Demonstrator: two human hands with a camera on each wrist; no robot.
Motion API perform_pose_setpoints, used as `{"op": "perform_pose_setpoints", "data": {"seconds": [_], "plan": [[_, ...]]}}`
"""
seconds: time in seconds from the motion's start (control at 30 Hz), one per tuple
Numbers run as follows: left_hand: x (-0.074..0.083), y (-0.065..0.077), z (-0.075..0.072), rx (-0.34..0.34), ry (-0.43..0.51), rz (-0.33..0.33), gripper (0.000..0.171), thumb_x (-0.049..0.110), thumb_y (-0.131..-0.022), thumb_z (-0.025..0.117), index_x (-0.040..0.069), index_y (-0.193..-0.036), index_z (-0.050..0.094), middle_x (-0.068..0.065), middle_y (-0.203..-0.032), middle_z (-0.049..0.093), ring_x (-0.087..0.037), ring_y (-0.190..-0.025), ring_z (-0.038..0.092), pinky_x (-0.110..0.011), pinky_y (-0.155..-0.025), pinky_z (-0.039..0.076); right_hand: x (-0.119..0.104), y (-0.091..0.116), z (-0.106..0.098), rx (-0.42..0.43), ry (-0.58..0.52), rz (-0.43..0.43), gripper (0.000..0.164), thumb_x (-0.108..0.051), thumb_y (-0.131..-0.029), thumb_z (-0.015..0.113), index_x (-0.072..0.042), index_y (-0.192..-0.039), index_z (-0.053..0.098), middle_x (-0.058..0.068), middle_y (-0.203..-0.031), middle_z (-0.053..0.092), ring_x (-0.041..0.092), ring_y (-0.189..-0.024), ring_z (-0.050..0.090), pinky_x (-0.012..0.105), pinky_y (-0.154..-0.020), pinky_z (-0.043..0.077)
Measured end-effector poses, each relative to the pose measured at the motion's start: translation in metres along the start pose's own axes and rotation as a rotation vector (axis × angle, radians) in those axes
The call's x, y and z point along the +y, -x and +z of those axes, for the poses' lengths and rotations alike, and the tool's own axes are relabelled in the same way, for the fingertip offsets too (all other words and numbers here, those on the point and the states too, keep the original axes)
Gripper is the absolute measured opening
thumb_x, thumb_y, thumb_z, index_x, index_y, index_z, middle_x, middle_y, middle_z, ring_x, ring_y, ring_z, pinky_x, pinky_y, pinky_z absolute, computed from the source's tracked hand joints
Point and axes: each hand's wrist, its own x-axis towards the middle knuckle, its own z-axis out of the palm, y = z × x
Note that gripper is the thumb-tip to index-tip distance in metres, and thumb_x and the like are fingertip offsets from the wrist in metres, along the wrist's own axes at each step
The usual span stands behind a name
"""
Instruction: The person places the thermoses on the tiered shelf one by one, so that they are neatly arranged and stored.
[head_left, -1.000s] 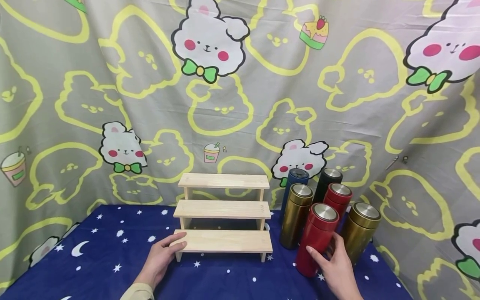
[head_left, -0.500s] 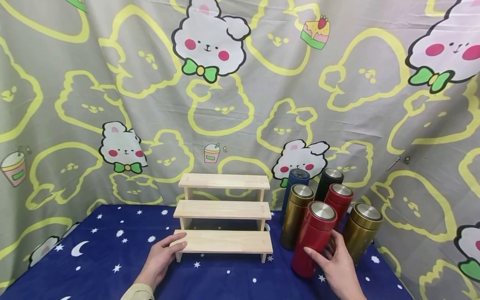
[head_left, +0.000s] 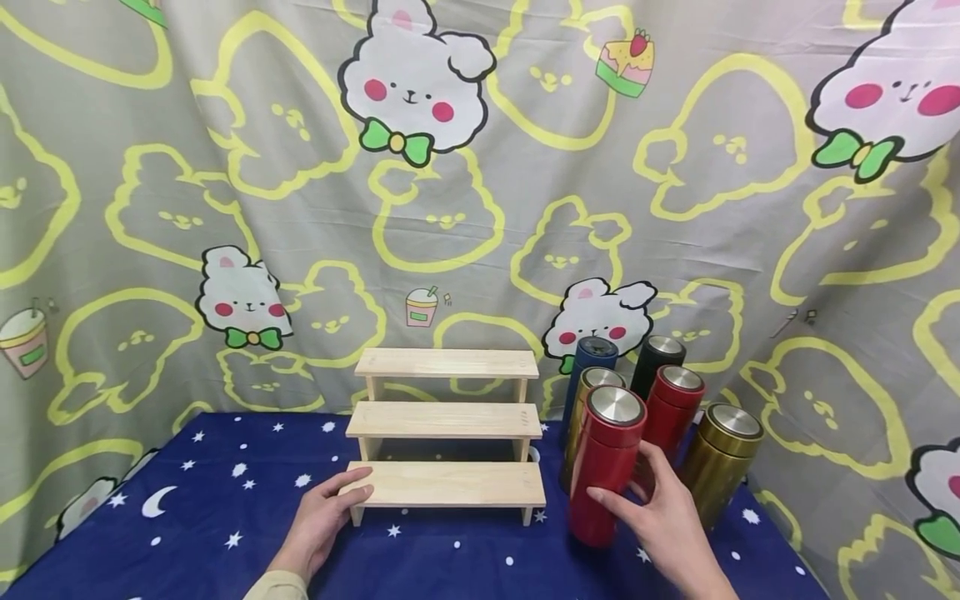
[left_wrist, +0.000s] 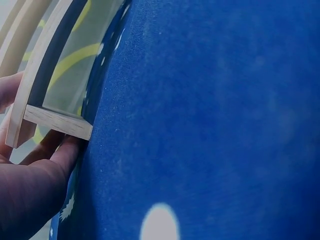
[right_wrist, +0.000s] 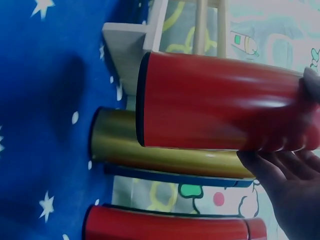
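A red vacuum flask (head_left: 606,467) with a silver-topped lid is in my right hand (head_left: 663,512), gripped round its body from the right. In the right wrist view the flask's dark base (right_wrist: 142,100) hangs above the blue cloth, its shadow lying on the cloth. At the left, my left hand (head_left: 318,517) holds the end of the lowest step of a three-tier wooden shelf (head_left: 450,483). The left wrist view has the thumb over the board and other fingers by the shelf's leg (left_wrist: 57,121).
Behind the held flask, a gold flask (head_left: 573,442) and a blue one (head_left: 597,348) stand close together. A black flask (head_left: 660,354), another red one (head_left: 675,404) and a second gold one (head_left: 723,458) stand to the right. A patterned curtain (head_left: 465,183) hangs behind.
My right hand has lifted the red flask and carried it left, closer to the shelf, so it now overlaps the gold flask behind. My left hand stays on the shelf.
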Motion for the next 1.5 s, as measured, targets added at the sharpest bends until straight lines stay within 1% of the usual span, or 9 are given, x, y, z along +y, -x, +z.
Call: {"op": "perform_pose_setpoints", "data": {"seconds": [0.23, 0.3, 0.47, 0.67, 0.73, 0.87, 1.03, 1.27, 1.5], "plan": [[-0.001, -0.002, 0.001, 0.006, 0.003, 0.017, 0.046, 0.014, -0.083, 0.078, -0.002, -0.124, 0.066, -0.029, -0.145, 0.040, -0.034, -0.120, 0.051, -0.052, -0.104, 0.037, -0.008, -0.005, 0.007, 0.016, -0.048, -0.082, 0.074, -0.024, -0.076, 0.087, -0.008, -0.136, 0.045, 0.010, -0.130, 0.056, 0.028, -0.115, 0.058, 0.030, -0.092, 0.050], [-0.001, -0.002, 0.001, 0.011, -0.001, 0.013, 0.046, 0.014, -0.083, 0.078, -0.002, -0.124, 0.066, -0.029, -0.144, 0.041, -0.032, -0.119, 0.052, -0.051, -0.103, 0.038, -0.010, -0.007, 0.010, 0.006, -0.069, -0.105, 0.073, -0.022, -0.076, 0.087, -0.010, -0.135, 0.046, 0.008, -0.130, 0.056, 0.025, -0.116, 0.057, 0.032, -0.093, 0.050], [-0.003, 0.000, 0.001, 0.017, -0.001, 0.003, 0.046, 0.014, -0.082, 0.079, -0.002, -0.123, 0.066, -0.029, -0.144, 0.041, -0.029, -0.115, 0.055, -0.046, -0.101, 0.042, -0.015, -0.011, 0.019, -0.023, -0.104, -0.146, 0.071, -0.020, -0.077, 0.087, -0.012, -0.135, 0.047, 0.006, -0.129, 0.057, 0.024, -0.117, 0.055, 0.045, -0.095, 0.048], [-0.004, 0.000, 0.002, 0.017, 0.005, 0.004, 0.045, 0.013, -0.082, 0.079, -0.002, -0.123, 0.067, -0.030, -0.143, 0.042, -0.026, -0.110, 0.058, -0.037, -0.092, 0.047, -0.023, -0.016, 0.030, -0.061, -0.183, -0.163, 0.068, -0.017, -0.076, 0.087, -0.013, -0.133, 0.050, 0.007, -0.126, 0.060, 0.022, -0.111, 0.060, 0.028, -0.091, 0.050], [-0.005, -0.001, 0.002, 0.017, 0.010, 0.005, 0.045, 0.012, -0.082, 0.079, -0.002, -0.122, 0.067, -0.030, -0.143, 0.042, -0.024, -0.107, 0.059, -0.033, -0.088, 0.049, -0.026, -0.019, 0.033, -0.075, -0.216, -0.161, 0.068, -0.014, -0.075, 0.087, -0.013, -0.133, 0.050, 0.007, -0.125, 0.061, 0.022, -0.111, 0.060, 0.026, -0.091, 0.049], [-0.004, -0.002, 0.001, 0.020, 0.018, 0.005, 0.044, 0.012, -0.082, 0.079, -0.002, -0.122, 0.067, -0.030, -0.142, 0.042, -0.022, -0.104, 0.060, -0.029, -0.084, 0.050, -0.032, -0.024, 0.042, -0.093, -0.248, -0.149, 0.070, -0.013, -0.075, 0.087, -0.013, -0.134, 0.049, 0.008, -0.126, 0.060, 0.023, -0.112, 0.060, 0.031, -0.093, 0.049], [-0.001, 0.000, -0.003, 0.019, 0.004, 0.001, 0.045, 0.014, -0.083, 0.078, -0.002, -0.124, 0.066, -0.029, -0.144, 0.041, -0.025, -0.109, 0.058, -0.034, -0.090, 0.048, -0.040, -0.030, 0.053, -0.126, -0.274, -0.164, 0.070, -0.014, -0.076, 0.087, -0.013, -0.135, 0.048, 0.008, -0.127, 0.060, 0.024, -0.114, 0.059, 0.038, -0.095, 0.048], [0.000, 0.002, -0.001, 0.016, 0.008, -0.003, 0.045, 0.014, -0.083, 0.078, -0.002, -0.124, 0.066, -0.028, -0.144, 0.041, -0.024, -0.108, 0.059, -0.035, -0.090, 0.047, -0.053, -0.033, 0.062, -0.133, -0.234, -0.182, 0.072, -0.022, -0.077, 0.086, -0.015, -0.137, 0.047, 0.006, -0.128, 0.058, 0.025, -0.118, 0.055, 0.051, -0.096, 0.046], [-0.002, 0.001, -0.001, 0.012, 0.020, 0.003, 0.045, 0.013, -0.083, 0.078, -0.002, -0.124, 0.066, -0.028, -0.144, 0.042, -0.025, -0.106, 0.060, -0.036, -0.090, 0.048, -0.061, -0.036, 0.073, -0.140, -0.251, -0.203, 0.069, -0.023, -0.077, 0.087, -0.018, -0.135, 0.050, 0.003, -0.125, 0.059, 0.024, -0.114, 0.058, 0.050, -0.093, 0.049]]}}
